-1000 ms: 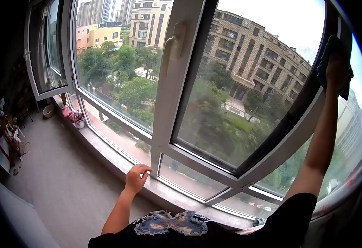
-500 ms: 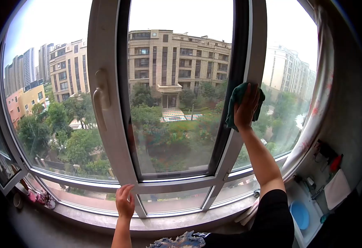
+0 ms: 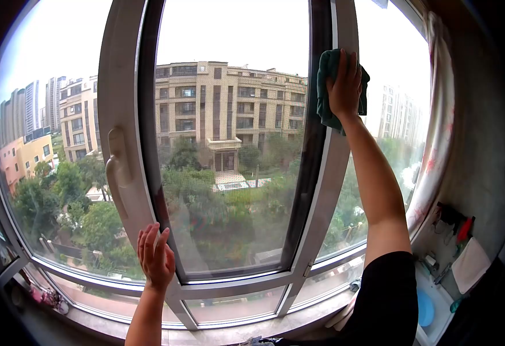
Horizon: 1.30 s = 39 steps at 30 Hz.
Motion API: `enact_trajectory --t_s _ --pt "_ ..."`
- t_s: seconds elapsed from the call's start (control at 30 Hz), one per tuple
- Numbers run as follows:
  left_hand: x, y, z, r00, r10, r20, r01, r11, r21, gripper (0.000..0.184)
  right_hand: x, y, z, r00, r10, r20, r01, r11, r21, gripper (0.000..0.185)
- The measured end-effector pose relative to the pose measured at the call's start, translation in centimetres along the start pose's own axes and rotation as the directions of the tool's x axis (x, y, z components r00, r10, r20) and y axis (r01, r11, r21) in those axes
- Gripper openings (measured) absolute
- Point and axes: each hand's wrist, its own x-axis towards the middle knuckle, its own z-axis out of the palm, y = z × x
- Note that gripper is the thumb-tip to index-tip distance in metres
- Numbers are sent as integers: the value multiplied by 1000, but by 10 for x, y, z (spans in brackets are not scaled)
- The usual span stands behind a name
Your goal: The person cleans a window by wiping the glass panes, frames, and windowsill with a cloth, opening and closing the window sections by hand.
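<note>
A dark green cloth (image 3: pixel 328 86) lies folded against the right upright of the window frame (image 3: pixel 325 190). My right hand (image 3: pixel 345 89) presses it there, arm stretched up and fingers laid along it. Lower down on the left, my left hand (image 3: pixel 157 259) is raised with its fingers extended and nothing in it. It is in front of the left upright near the lower corner of the middle pane (image 3: pixel 235 230); whether it touches the frame I cannot tell. Above it, a pale window handle (image 3: pixel 117 167) is fixed to that upright.
A white sill (image 3: pixel 218 334) runs below the window. Down at the right stand a white sink (image 3: pixel 443 300) with a blue basin (image 3: pixel 425 308) and a hanging pale towel (image 3: pixel 470 265). A flowered curtain (image 3: pixel 437 132) hangs on the right. Pink items (image 3: pixel 48 297) sit at lower left.
My right hand has slid the green cloth upward along the frame. My left hand has risen a little and shifted left. The view has tilted up slightly.
</note>
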Motion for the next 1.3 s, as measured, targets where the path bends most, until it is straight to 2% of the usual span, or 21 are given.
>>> enact_trajectory --t_s 0.03,0.1,0.17,0.23,0.3,0.37,0.43,0.5,0.6,0.63,0.7,0.73,0.8,0.83,0.93,0.97,1.03,1.07,1.2,1.23,1.3 --pt "4 -3 5 998 59 20 -59 998 18 42 11 3 4 1000 -6 -6 6 1000 5 85" --pt "12 -7 8 998 64 25 -65 997 37 45 34 0 7 999 39 -16 -39 999 12 84" --pt "24 -9 10 988 136 76 -143 985 92 47 56 1 14 998 27 -61 -25 999 31 86" --pt "32 -15 16 989 132 64 -140 982 129 48 76 2 19 990 58 -131 -43 993 111 90" --pt "41 -19 19 990 134 41 -140 970 198 47 95 3 20 989 48 -140 -32 993 114 85" --pt "44 -24 24 993 117 19 -119 970 212 44 107 4 24 973 95 -212 -44 971 234 72" --pt "44 -29 29 996 84 -14 -78 967 243 41 121 9 32 954 92 -285 -39 981 188 63" --pt "42 -33 36 998 54 -26 -46 967 249 41 120 -5 17 960 165 -225 -155 986 61 58" --pt "39 -34 48 997 -6 -83 33 943 332 45 111 -9 13 966 157 -205 -155 988 29 57" --pt "38 -34 53 996 -9 -89 38 943 331 45 108 -5 20 966 152 -209 -149 988 29 57" --pt "35 -35 62 990 -32 -140 72 955 289 46 95 1 32 959 -11 -282 6 1000 -20 65" --pt "35 -36 62 990 -33 -139 72 957 280 47 86 4 35 957 -17 -288 11 1000 -24 65" --pt "31 -41 61 989 -22 -143 61 962 268 48 54 -9 22 982 -52 -183 20 985 -174 70" --pt "30 -43 60 990 -7 -138 43 964 262 49 48 -6 18 981 -54 -185 21 984 -176 70" --pt "26 -44 60 985 7 -175 37 967 250 49 45 17 16 998 -38 -41 35 997 -74 80" --pt "23 -46 60 981 2 -196 49 965 257 49 50 28 22 998 -38 -43 35 996 -78 80" --pt "22 -46 59 982 -17 -189 63 969 238 46 72 47 38 983 -112 -147 104 993 -62 81" --pt "23 -46 58 983 -36 -179 76 972 224 43 84 45 41 989 -9 -151 3 999 -45 79" --pt "23 -46 57 983 -19 -182 60 973 223 35 151 42 50 991 67 -115 -65 998 20 81" --pt "23 -46 56 982 -20 -186 62 972 225 35 168 43 54 984 50 -170 -49 999 10 79" --pt "22 -47 54 985 -17 -172 54 976 213 34 201 44 58 985 59 -165 -50 997 59 75"
